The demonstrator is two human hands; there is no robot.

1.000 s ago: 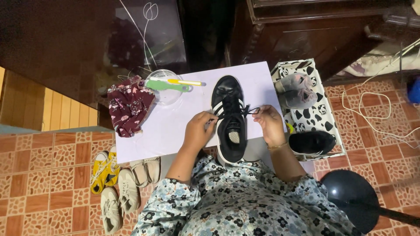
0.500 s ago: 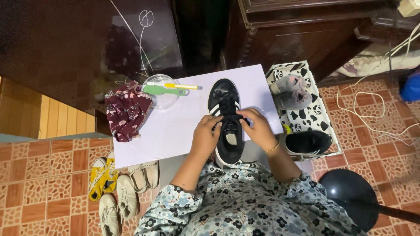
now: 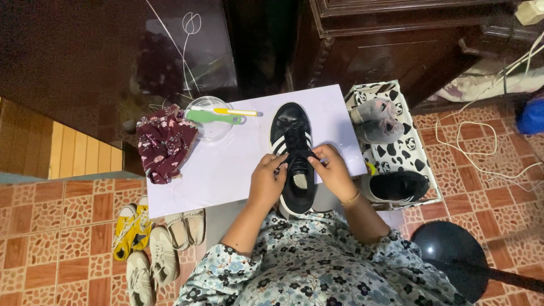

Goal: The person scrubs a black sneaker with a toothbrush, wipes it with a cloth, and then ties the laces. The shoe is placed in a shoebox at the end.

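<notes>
Both hands, left (image 3: 267, 180) and right (image 3: 335, 173), pinch shut on the laces of the black shoe (image 3: 293, 156) (white-striped) lying at the desk's (image 3: 226, 170) near edge, right of centre.

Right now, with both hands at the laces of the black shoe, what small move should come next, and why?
Probably pull the lace ends snug: both the left hand and right hand pinch at the laces of the black shoe, which lies flat on the white board.
</notes>
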